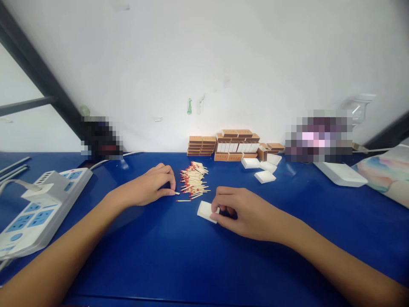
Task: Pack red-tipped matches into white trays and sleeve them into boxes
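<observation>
Left hand (pixel 150 186) rests on the blue table (pixel 159 251), fingers bent down and together. The index tip touches the end of one match at the left edge of the match pile (pixel 194 181); whether that match is pinched cannot be told.

Matches in the pile lie mostly left to right, red heads largely leftward. A single match (pixel 183 200) lies just in front of the pile, long axis left to right, head pointing left.

Right hand (pixel 247 213) grasps a white tray (pixel 204 211) at its right end. The free end points left, toward the pile. The fingers cover part of the tray, so its long axis is uncertain.

Stacked matchboxes (pixel 223 145) stand by the wall, loose white trays (pixel 264 170) before them, and a power strip (pixel 38 209) lies far left
</observation>
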A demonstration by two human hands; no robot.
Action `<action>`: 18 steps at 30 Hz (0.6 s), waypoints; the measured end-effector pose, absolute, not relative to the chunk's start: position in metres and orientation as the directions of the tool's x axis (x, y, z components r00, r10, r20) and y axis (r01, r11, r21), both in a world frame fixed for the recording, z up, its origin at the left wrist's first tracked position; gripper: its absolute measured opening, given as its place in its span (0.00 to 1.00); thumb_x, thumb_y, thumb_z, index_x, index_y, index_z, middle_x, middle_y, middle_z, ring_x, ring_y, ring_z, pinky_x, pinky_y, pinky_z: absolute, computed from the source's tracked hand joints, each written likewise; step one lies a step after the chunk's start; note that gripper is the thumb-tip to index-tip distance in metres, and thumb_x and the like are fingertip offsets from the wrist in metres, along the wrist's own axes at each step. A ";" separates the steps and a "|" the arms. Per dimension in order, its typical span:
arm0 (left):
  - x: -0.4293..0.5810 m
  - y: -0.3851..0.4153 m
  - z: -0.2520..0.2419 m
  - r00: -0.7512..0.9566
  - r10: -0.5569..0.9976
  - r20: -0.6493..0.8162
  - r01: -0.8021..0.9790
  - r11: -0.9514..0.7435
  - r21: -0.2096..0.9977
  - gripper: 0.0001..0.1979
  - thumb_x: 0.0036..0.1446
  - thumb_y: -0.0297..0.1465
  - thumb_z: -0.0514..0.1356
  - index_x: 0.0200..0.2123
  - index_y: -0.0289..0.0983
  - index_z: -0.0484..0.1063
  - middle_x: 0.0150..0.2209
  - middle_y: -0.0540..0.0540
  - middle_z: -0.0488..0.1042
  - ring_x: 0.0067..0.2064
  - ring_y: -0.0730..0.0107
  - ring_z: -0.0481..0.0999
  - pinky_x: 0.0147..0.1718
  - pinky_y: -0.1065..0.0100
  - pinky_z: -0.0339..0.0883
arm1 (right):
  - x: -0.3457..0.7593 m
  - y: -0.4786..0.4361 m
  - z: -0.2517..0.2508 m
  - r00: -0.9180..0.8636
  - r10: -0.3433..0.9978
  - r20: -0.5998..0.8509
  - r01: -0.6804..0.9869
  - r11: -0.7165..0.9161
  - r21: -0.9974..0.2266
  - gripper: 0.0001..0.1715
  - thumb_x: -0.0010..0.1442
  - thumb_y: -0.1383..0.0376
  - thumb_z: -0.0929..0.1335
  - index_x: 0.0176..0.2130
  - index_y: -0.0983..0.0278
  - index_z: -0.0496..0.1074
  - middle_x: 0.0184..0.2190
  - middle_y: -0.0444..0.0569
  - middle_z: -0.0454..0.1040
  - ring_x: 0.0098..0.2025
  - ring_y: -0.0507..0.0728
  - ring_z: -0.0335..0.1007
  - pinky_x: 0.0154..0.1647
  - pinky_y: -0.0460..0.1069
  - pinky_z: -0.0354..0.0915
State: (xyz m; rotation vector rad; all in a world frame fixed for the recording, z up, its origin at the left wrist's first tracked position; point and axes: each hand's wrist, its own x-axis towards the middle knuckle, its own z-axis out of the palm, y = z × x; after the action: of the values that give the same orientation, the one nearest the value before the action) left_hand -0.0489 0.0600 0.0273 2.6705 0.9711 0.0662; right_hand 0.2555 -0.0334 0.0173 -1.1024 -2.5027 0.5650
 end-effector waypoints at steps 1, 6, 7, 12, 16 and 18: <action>-0.049 0.060 0.028 0.771 0.635 -0.053 0.619 -0.727 0.296 0.13 0.70 0.41 0.57 0.40 0.39 0.75 0.46 0.45 0.70 0.49 0.59 0.65 0.52 0.59 0.56 | 0.255 -0.033 0.017 -0.636 0.756 0.156 0.616 0.619 -0.487 0.05 0.66 0.66 0.69 0.38 0.62 0.76 0.35 0.44 0.71 0.30 0.49 0.64 0.31 0.47 0.59; -0.037 0.049 0.037 0.786 0.618 -0.007 0.568 -0.718 0.401 0.14 0.72 0.41 0.55 0.42 0.39 0.74 0.48 0.45 0.70 0.52 0.59 0.64 0.53 0.59 0.60 | 0.259 -0.028 0.016 -0.587 0.781 0.213 0.646 0.611 -0.457 0.09 0.68 0.67 0.66 0.37 0.63 0.76 0.34 0.45 0.71 0.31 0.50 0.65 0.32 0.47 0.60; -0.032 0.044 0.039 0.790 0.613 0.005 0.551 -0.714 0.432 0.12 0.72 0.41 0.55 0.42 0.40 0.73 0.49 0.45 0.70 0.52 0.59 0.64 0.53 0.58 0.60 | 0.260 -0.027 0.015 -0.576 0.785 0.228 0.653 0.609 -0.450 0.09 0.68 0.68 0.66 0.37 0.63 0.76 0.34 0.45 0.71 0.31 0.51 0.65 0.33 0.47 0.60; -0.001 0.016 0.043 0.772 0.622 0.129 0.477 -0.702 0.529 0.08 0.70 0.38 0.58 0.41 0.41 0.73 0.50 0.46 0.71 0.56 0.60 0.65 0.57 0.56 0.62 | 0.261 -0.024 0.015 -0.523 0.814 0.253 0.696 0.579 -0.424 0.09 0.68 0.66 0.66 0.37 0.63 0.76 0.33 0.45 0.71 0.31 0.52 0.65 0.32 0.48 0.59; 0.018 0.003 0.034 0.807 0.549 0.216 0.419 -0.791 0.446 0.06 0.71 0.34 0.57 0.41 0.41 0.73 0.55 0.44 0.70 0.60 0.59 0.64 0.61 0.53 0.61 | 0.260 -0.026 0.017 -0.450 0.868 0.208 0.747 0.494 -0.445 0.10 0.69 0.63 0.67 0.35 0.62 0.76 0.31 0.45 0.73 0.31 0.53 0.66 0.32 0.48 0.58; 0.022 0.003 0.026 0.836 0.489 0.247 0.382 -0.844 0.377 0.06 0.70 0.33 0.58 0.40 0.40 0.73 0.57 0.43 0.69 0.63 0.58 0.63 0.63 0.51 0.59 | 0.259 -0.026 0.018 -0.406 0.901 0.149 0.770 0.426 -0.476 0.11 0.68 0.61 0.67 0.35 0.62 0.75 0.29 0.44 0.74 0.31 0.53 0.67 0.31 0.48 0.57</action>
State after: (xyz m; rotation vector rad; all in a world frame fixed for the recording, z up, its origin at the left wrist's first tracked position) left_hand 0.0218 0.0026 0.0264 2.7033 0.6592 0.4842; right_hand 0.2594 -0.0258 0.0178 -1.4252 -2.3019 0.4726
